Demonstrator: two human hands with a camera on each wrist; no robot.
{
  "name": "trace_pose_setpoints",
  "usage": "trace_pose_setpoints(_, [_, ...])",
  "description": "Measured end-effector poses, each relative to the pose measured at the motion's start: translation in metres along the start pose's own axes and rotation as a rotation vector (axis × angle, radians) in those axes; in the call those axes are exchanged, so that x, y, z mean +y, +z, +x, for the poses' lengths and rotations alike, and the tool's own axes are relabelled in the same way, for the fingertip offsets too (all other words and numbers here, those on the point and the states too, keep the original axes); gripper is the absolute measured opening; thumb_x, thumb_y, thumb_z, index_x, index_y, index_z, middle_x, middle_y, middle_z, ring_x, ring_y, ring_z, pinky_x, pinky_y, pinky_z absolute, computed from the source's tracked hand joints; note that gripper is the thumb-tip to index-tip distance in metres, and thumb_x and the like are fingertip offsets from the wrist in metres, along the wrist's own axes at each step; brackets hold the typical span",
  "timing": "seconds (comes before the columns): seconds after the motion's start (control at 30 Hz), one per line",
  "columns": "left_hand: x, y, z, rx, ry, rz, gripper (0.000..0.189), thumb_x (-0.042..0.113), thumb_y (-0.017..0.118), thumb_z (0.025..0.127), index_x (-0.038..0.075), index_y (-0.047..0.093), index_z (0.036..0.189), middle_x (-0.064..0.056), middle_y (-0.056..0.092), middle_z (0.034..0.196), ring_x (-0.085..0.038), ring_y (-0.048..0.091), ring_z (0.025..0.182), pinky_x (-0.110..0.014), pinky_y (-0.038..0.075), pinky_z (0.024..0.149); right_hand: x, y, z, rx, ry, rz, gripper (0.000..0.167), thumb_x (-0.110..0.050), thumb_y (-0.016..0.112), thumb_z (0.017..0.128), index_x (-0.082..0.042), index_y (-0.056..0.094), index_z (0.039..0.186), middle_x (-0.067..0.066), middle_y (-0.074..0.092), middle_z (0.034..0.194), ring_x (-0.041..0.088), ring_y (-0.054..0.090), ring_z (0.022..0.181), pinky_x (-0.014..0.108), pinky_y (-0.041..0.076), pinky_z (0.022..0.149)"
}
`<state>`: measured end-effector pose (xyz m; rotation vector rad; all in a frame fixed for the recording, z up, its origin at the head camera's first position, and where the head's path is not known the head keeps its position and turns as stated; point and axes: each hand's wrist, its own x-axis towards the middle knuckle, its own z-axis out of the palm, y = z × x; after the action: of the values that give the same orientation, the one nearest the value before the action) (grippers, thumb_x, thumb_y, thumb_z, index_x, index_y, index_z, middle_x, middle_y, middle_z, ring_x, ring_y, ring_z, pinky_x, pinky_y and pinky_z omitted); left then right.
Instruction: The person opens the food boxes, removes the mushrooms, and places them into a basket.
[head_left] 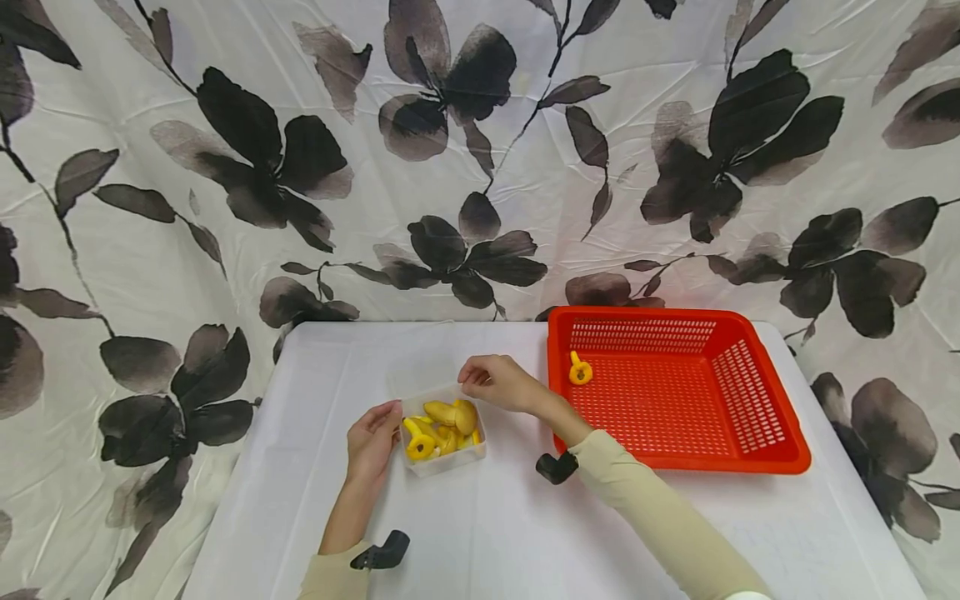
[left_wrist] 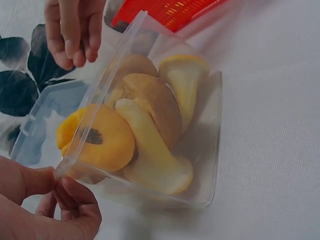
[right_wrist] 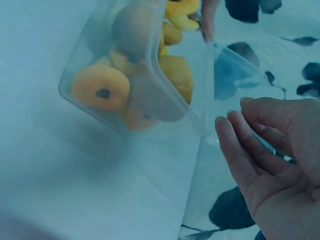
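A clear plastic box (head_left: 447,460) holds several yellow and tan mushrooms (head_left: 453,414), some with pale stems and one with a dark hollow in its cap. My left hand (head_left: 371,446) pinches the box's left rim between thumb and fingers, as the left wrist view shows. Just off the far right corner of the box is my right hand (head_left: 498,382). Its fingers (right_wrist: 232,150) are slightly bent, with nothing between them and the thumb. One more yellow mushroom (head_left: 580,371) lies in the red basket (head_left: 675,460), near its left wall.
Behind the box, a flat see-through sheet, perhaps a lid (left_wrist: 57,117), lies on the white tablecloth (head_left: 480,542). The red basket takes up the right side of the table. A flower-patterned cloth (head_left: 465,167) hangs beyond the table's far edge.
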<state>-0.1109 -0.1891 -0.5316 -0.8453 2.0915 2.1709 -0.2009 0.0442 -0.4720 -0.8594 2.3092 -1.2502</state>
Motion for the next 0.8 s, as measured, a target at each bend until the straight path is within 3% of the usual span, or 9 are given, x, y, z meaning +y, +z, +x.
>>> trace_pose_setpoints(0.3, [0.001, 0.001, -0.001, 0.008, 0.006, -0.004, 0.035, 0.020, 0.061, 0.105, -0.003, 0.061, 0.131, -0.014, 0.064, 0.116, -0.015, 0.054, 0.089, -0.017, 0.049, 0.072, -0.010, 0.026, 0.008, -0.062, -0.019, -0.145, 0.016, 0.001, 0.066, 0.098, 0.006, 0.068, 0.113, 0.011, 0.070, 0.102, 0.020, 0.061, 0.091, 0.025, 0.055, 0.087])
trace_pose_setpoints(0.47, [0.002, 0.001, -0.002, 0.008, 0.003, 0.002, 0.035, 0.022, 0.062, 0.105, -0.002, 0.061, 0.131, -0.012, 0.064, 0.114, -0.013, 0.054, 0.087, -0.017, 0.049, 0.072, -0.017, 0.042, 0.009, -0.072, 0.011, -0.325, 0.019, -0.006, 0.067, 0.100, 0.003, 0.070, 0.117, 0.012, 0.072, 0.108, 0.021, 0.063, 0.093, 0.029, 0.055, 0.089])
trace_pose_setpoints(0.63, [0.002, 0.001, -0.003, 0.015, 0.005, -0.006, 0.036, 0.021, 0.063, 0.104, -0.004, 0.061, 0.131, -0.010, 0.066, 0.111, -0.013, 0.054, 0.086, -0.017, 0.049, 0.071, -0.021, 0.058, 0.007, -0.074, 0.010, -0.544, 0.016, -0.011, 0.066, 0.101, 0.000, 0.072, 0.111, 0.007, 0.071, 0.096, 0.017, 0.059, 0.086, 0.022, 0.052, 0.079])
trace_pose_setpoints(0.8, [0.001, 0.001, -0.003, 0.026, 0.007, -0.003, 0.035, 0.019, 0.064, 0.104, -0.004, 0.061, 0.131, -0.009, 0.067, 0.110, -0.013, 0.055, 0.086, -0.016, 0.050, 0.070, -0.022, 0.066, 0.006, -0.038, -0.021, -0.607, 0.016, -0.013, 0.070, 0.099, -0.002, 0.072, 0.110, 0.006, 0.067, 0.091, 0.016, 0.054, 0.082, 0.020, 0.047, 0.074])
